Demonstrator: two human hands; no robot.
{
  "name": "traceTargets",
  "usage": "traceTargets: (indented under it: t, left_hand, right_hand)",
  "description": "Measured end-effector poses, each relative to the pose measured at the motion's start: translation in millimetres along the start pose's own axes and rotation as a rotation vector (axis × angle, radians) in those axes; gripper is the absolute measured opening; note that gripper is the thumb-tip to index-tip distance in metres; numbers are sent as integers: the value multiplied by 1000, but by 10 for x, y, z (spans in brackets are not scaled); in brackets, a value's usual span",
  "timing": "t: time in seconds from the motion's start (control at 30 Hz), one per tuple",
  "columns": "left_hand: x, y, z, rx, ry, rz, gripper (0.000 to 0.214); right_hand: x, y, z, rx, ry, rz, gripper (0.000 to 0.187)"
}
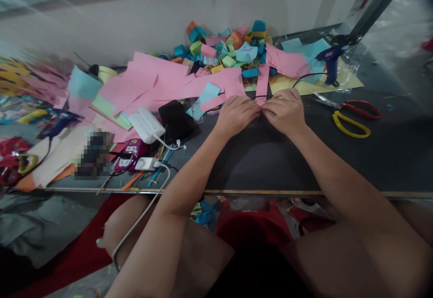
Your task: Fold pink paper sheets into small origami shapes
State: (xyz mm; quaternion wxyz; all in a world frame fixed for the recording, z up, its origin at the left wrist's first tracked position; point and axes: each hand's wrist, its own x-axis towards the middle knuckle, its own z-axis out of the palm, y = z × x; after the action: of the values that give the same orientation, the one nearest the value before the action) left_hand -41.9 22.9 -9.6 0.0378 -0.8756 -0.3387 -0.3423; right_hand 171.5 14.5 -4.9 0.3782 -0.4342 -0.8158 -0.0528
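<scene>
Your left hand [237, 115] and right hand [286, 110] meet above the dark table [257, 167], near its middle. Fingers of both bent, narrowed on the near end of a pink strip [262, 81]; tips almost touching, thumbs partly hidden. The strip runs away from you, toward the heap of folded paper pieces [230, 47], blue, green, orange and pink, banked against the pale wall [270, 2].

Surface, your left: pink sheets [149, 74] overlapping widely; nearer you, a white power bank [147, 125] just beside a black case [175, 122], and a purple device [132, 151] next to a white plug [145, 164], its cable falling over the table edge. A blue glue gun [59, 123] lies farther left. Your right: scissors [339, 105] with one red and one yellow handle, opened, blades toward your right hand; behind them, another glue gun [333, 63].

Below the edge: a red stool [253, 223] between your knees, coloured scraps [203, 214] beside it.
</scene>
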Motion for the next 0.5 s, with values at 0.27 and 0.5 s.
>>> traceTargets:
  t: [0.27,0.5]
  left_hand:
    - [-13,63,36,144,-26,125,34]
    - [-26,77,53,103,-23,104,34]
  right_hand:
    - [-21,-83,3,-24,32,-69,7]
    - [-21,-38,8,-58,-24,-101,13]
